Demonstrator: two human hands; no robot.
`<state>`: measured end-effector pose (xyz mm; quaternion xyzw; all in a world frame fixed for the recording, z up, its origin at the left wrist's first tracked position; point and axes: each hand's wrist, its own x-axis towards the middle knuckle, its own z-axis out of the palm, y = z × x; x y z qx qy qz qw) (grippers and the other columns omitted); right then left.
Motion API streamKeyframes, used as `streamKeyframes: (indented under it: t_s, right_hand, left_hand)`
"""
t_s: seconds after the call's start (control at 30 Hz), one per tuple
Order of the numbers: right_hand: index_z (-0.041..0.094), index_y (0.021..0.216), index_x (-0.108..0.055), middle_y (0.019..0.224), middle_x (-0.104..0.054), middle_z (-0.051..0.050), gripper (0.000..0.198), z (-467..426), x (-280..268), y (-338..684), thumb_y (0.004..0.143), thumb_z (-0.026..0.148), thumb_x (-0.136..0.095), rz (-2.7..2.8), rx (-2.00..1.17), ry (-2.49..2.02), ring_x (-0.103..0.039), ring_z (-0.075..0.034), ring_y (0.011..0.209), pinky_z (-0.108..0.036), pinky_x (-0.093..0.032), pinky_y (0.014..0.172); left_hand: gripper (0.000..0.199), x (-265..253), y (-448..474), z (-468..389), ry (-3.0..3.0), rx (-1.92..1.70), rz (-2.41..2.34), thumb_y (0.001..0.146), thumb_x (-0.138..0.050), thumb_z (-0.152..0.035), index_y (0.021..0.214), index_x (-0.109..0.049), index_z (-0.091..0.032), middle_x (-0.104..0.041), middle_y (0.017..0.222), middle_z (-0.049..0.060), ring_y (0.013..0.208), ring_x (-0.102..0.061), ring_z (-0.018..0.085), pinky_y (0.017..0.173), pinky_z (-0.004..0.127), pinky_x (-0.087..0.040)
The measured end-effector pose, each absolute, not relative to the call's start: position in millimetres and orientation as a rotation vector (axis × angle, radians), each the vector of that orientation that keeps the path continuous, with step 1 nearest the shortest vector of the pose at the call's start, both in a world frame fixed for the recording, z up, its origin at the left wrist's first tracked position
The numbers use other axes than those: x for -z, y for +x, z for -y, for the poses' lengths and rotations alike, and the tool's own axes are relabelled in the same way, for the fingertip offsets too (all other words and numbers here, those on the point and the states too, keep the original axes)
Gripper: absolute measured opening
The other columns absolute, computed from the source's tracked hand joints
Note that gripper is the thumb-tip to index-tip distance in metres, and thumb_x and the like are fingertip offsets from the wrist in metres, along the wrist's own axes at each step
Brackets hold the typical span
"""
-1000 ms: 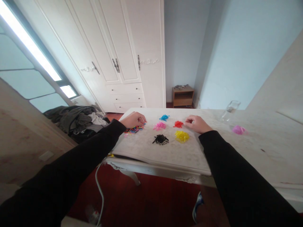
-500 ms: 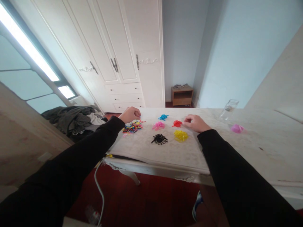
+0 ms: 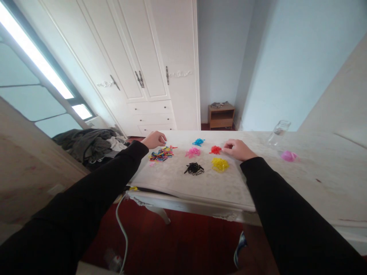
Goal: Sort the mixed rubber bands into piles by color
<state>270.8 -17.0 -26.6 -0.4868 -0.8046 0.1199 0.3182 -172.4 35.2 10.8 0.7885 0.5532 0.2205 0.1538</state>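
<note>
My left hand (image 3: 155, 140) is closed in a pinch just above the far edge of a mixed pile of small coloured rubber bands (image 3: 161, 154). Whatever is between those fingertips is too small to name. My right hand (image 3: 238, 149) rests at the right edge of a red rubber band pile (image 3: 215, 149), fingertips pressed together; I cannot make out what they hold. Between the hands lie sorted piles: blue rubber bands (image 3: 198, 142) at the back, pink rubber bands (image 3: 193, 152) in the middle, black rubber bands (image 3: 194, 168) and yellow rubber bands (image 3: 220, 165) nearer me.
The piles lie on a white table (image 3: 183, 189). To the right stand a clear glass bottle (image 3: 279, 133) and a pink item (image 3: 289, 156). Dark clothes (image 3: 88, 147) are heaped at left. A white cable (image 3: 122, 229) hangs by the table's front left.
My left hand has drawn back a little to the left over the mixed pile, still pinched. The right hand stays by the red bands. The view has shifted very slightly.
</note>
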Motion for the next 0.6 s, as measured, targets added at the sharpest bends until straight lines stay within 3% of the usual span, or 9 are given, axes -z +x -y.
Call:
streamKeyframes:
  t_s: [0.4, 0.6]
  right_hand:
    - [0.020, 0.062, -0.062, 0.071, -0.067, -0.004, 0.019, 17.2, 27.5, 270.5, 0.074, 0.034, -0.062, 2.113, -0.335, -1.316, -0.057, -0.018, 0.070, -0.031, -0.042, 0.068]
    - [0.019, 0.062, -0.062, 0.071, -0.067, -0.004, 0.019, 18.8, 25.6, 269.8, 0.074, 0.034, -0.062, 2.112, -0.355, -1.331, -0.058, -0.019, 0.070, -0.031, -0.042, 0.069]
  left_hand:
    - [0.035, -3.9, -175.4, -33.3, 2.083, -0.534, -1.496, 0.053, -0.086, -0.037, 0.078, -0.070, -0.018, -0.076, 0.069, 0.006, 0.064, -0.071, 0.022, 0.061, 0.030, -0.051]
    - [0.035, -8.2, -174.9, -32.8, 2.133, -0.513, -1.434, 0.057, -0.083, -0.032, 0.085, -0.067, -0.018, -0.073, 0.065, 0.002, 0.062, -0.068, 0.018, 0.062, 0.028, -0.050]
